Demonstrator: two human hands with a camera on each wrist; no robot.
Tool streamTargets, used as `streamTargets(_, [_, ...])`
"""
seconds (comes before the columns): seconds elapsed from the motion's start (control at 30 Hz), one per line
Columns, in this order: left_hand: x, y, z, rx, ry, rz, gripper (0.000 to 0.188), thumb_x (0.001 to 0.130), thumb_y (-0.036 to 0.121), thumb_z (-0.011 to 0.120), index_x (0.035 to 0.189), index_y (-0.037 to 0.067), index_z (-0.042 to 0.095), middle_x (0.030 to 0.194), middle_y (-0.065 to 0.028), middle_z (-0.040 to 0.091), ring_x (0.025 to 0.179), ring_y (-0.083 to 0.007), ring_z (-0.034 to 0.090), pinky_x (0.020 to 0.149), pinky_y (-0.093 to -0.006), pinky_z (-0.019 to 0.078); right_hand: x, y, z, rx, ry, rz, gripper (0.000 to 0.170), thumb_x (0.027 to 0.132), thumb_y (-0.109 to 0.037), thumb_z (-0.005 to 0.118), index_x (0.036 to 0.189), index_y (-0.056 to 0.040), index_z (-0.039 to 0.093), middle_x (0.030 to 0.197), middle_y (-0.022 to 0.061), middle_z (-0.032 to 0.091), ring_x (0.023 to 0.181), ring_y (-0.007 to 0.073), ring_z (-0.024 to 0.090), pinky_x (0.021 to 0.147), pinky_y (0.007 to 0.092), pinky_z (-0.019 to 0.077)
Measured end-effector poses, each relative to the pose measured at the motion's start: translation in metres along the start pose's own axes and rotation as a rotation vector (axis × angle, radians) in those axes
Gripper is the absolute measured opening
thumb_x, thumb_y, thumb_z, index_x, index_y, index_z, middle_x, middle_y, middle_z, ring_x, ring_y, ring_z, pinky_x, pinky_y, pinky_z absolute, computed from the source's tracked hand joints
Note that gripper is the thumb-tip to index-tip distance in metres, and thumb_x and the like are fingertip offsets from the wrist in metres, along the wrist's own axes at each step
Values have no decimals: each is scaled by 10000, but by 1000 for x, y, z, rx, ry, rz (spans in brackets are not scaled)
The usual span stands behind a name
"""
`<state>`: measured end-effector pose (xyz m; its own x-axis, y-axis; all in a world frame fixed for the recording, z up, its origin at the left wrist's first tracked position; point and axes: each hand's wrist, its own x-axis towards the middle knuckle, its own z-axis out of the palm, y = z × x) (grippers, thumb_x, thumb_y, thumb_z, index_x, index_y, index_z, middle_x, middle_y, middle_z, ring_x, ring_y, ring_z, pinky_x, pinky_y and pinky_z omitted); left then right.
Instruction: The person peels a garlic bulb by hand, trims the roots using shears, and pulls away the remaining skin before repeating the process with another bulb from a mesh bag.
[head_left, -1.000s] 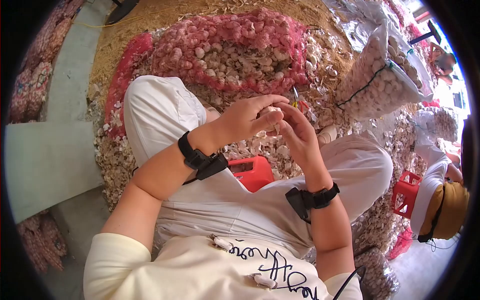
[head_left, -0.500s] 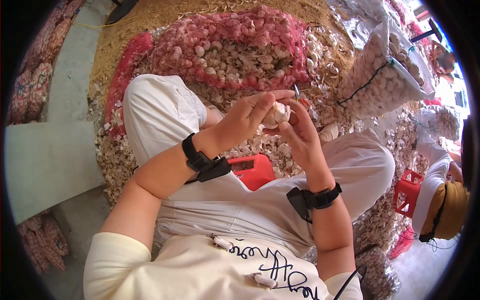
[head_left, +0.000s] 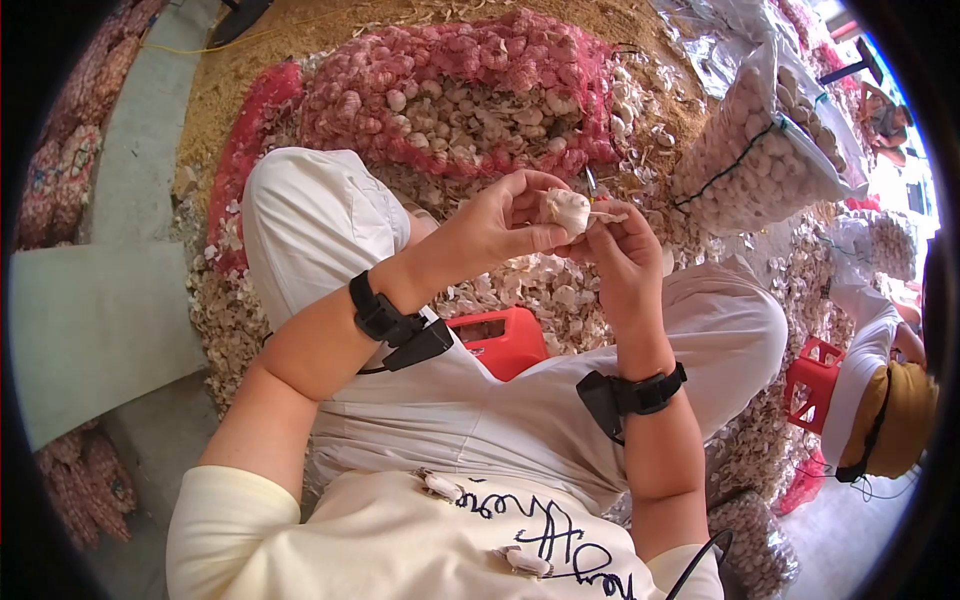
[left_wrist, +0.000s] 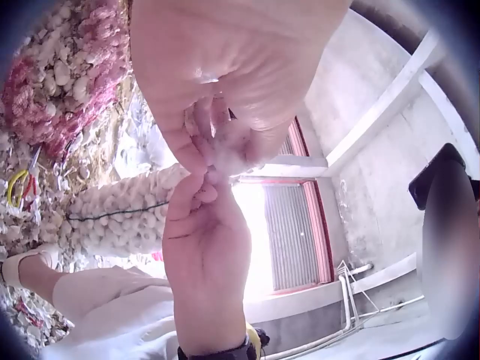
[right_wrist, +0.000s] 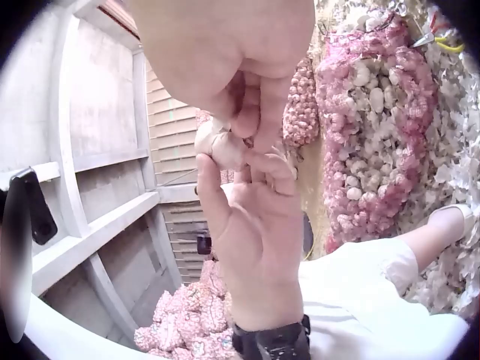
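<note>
A white garlic bulb (head_left: 567, 212) is held up over the lap, between thumb and fingers of my left hand (head_left: 508, 220). My right hand (head_left: 630, 262) is close on its right side, thumb and fingers pinching a thin pale strip of garlic skin (head_left: 606, 217) that sticks out from the bulb. In the right wrist view the bulb (right_wrist: 219, 144) shows between the fingertips of the left hand (right_wrist: 259, 217), just under the right hand (right_wrist: 240, 52). In the left wrist view the left hand (left_wrist: 232, 67) covers most of the bulb, and the right hand (left_wrist: 206, 247) meets it from below.
A pink net sack (head_left: 340, 110) with garlic inside lies in front. Pliers-like cutters (head_left: 591, 183) lie beyond the hands. A tall clear sack of bulbs (head_left: 750, 165) leans at right. A red plastic stool (head_left: 520, 345) is between the legs, and loose skins (head_left: 225, 340) cover the floor.
The bulb, largely hidden by the fingers earlier, has come into view and shifted slightly right. The right hand has drawn a little to the right, pinching a strip of skin.
</note>
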<state>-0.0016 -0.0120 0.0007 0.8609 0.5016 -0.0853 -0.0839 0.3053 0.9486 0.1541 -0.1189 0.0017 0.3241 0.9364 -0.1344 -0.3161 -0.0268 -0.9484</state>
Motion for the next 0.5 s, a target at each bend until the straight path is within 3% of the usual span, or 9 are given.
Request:
streamTargets(0.13, [0,2,-4,-188,-37,-50,622,907,295,633,1375,10,340,1181,-91,554,1025,-151,583,885,-314,494,-1,6,-10,186,-95,27,126,963,-64,499,1051,15,543,929,98,641,792,165,647,744,301,553])
streamTargets(0.2, [4,1,-13,-504,-234,-139,596,912,309,617,1368,16,369,1177,-96,560,1001,-162,584,892,-325,492,0,5,-13,367,-172,2,110,967,-76,495,1022,4,548,924,94,627,821,168,647,766,318,554])
streamTargets(0.23, [3,0,-14,-502,-234,-138,596,912,309,617,1368,16,369,1177,-96,560,1001,-162,584,892,-325,492,1,5,-14,368,-173,0,110,967,-76,495,1022,4,548,924,94,627,821,168,647,766,318,554])
streamTargets(0.3, [2,1,-13,-542,-166,-110,607,918,349,596,1377,17,378,1168,-99,564,971,-166,584,900,-320,484,3,3,-18,305,-70,-28,110,957,-54,492,1026,3,558,915,91,617,851,173,646,777,318,555])
streamTargets(0.33, [2,2,-13,-541,-167,-109,607,918,349,596,1377,17,378,1168,-99,564,971,-166,584,900,-320,484,4,3,-22,41,-16,-61,170,940,-27,490,1089,9,564,976,95,618,947,199,623,891,348,513])
streamTargets(0.37, [1,4,-13,-485,-137,-85,619,920,346,592,1397,29,358,1161,-95,570,979,-166,584,908,-322,480,6,5,-22,40,-17,-64,170,940,-27,490,1089,9,564,976,95,618,947,199,623,891,348,513])
streamTargets(0.43, [1,5,-14,-428,-106,-59,632,922,343,588,1417,40,338,1154,-91,576,987,-166,584,915,-323,477,10,7,-21,-399,27,-385,281,921,-12,491,1194,1,552,1122,104,591,1113,235,549,1042,382,390])
streamTargets(0.5, [2,2,-19,-188,-99,-2,674,906,307,621,1464,128,288,1264,-57,527,1065,-192,568,949,-342,468,4,-1,-20,-175,-3,-136,331,928,-76,518,1257,-89,553,1336,128,469,1256,245,441,1093,391,317])
